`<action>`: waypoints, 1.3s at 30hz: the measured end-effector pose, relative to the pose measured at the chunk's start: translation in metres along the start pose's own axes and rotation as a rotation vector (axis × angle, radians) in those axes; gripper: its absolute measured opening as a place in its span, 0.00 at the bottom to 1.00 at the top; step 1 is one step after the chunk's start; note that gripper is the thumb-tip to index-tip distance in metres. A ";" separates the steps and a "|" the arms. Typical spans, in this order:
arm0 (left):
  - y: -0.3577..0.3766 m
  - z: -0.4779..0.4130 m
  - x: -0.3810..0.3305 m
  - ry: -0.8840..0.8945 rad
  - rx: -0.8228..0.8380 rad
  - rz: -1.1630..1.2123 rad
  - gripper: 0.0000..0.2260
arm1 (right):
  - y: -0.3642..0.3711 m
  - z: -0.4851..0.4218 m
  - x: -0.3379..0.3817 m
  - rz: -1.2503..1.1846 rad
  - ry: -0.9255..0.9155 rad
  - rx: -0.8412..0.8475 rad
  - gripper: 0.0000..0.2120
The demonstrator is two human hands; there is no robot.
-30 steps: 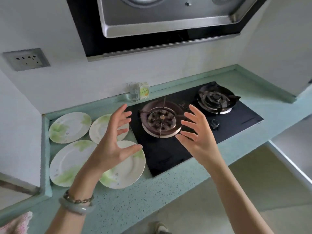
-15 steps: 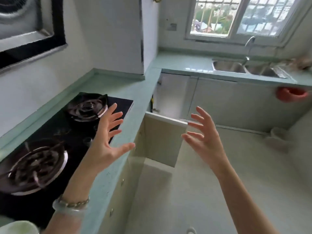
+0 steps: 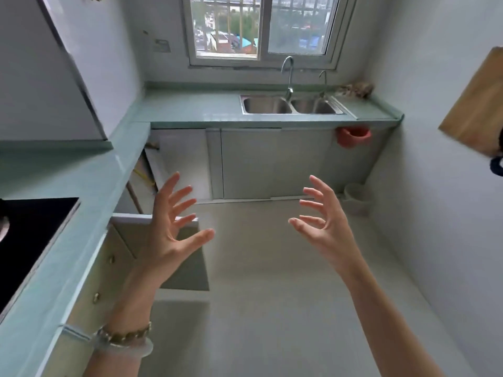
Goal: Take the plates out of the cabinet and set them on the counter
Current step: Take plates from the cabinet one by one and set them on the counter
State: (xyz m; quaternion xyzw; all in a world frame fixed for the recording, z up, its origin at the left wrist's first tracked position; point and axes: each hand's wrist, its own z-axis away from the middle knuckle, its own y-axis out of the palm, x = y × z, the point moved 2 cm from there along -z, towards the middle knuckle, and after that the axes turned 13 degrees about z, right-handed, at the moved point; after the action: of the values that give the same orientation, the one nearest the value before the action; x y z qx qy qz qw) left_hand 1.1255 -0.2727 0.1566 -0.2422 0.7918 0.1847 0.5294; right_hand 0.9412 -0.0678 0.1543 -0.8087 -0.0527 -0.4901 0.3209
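Observation:
My left hand point(image 3: 170, 229) and my right hand point(image 3: 322, 224) are raised in front of me over the floor, fingers spread, holding nothing. A low cabinet door point(image 3: 187, 265) under the green counter point(image 3: 73, 246) stands open on my left, just behind my left hand. What is inside the cabinet is hidden from here. No plates are in view now.
The black hob point(image 3: 30, 229) is set in the counter at the left. A double steel sink point(image 3: 291, 104) with a tap sits under the window ahead. A red basket point(image 3: 353, 136) hangs off the far counter. A white bin point(image 3: 356, 197) stands on the floor. A wooden board point(image 3: 473, 104) hangs right.
My view has swung right, away from the plates on the counter and the hob, toward the floor, open cabinet door and sink. Both hands stayed raised and spread.

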 end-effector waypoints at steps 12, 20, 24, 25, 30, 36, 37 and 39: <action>0.077 -0.089 0.063 -0.108 0.045 -0.023 0.45 | -0.042 -0.078 -0.073 -0.016 0.079 -0.010 0.37; 0.096 -0.192 0.127 -0.098 -0.012 -0.008 0.45 | -0.039 -0.186 -0.120 0.017 0.089 0.012 0.37; 0.095 -0.253 0.154 -0.073 -0.091 -0.009 0.44 | -0.027 -0.261 -0.138 0.039 0.067 0.055 0.36; 0.093 -0.267 0.160 -0.073 -0.105 -0.005 0.44 | -0.022 -0.279 -0.141 0.042 0.063 0.072 0.36; 0.081 -0.330 0.187 -0.063 -0.176 -0.016 0.43 | 0.005 -0.358 -0.153 0.007 0.025 0.116 0.37; 0.056 -0.375 0.202 -0.082 -0.265 -0.082 0.44 | 0.042 -0.426 -0.164 -0.048 0.023 0.191 0.37; 0.051 -0.379 0.204 -0.089 -0.289 -0.091 0.44 | 0.051 -0.437 -0.165 -0.059 0.022 0.215 0.37; 0.040 -0.386 0.209 -0.106 -0.345 -0.109 0.43 | 0.072 -0.459 -0.166 -0.078 0.011 0.274 0.37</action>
State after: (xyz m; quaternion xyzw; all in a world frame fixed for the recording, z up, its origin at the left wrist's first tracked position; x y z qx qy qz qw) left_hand 0.7463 -0.4914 0.1077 -0.3618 0.7052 0.3014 0.5300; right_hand 0.5360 -0.3483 0.1271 -0.7519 -0.1487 -0.4948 0.4094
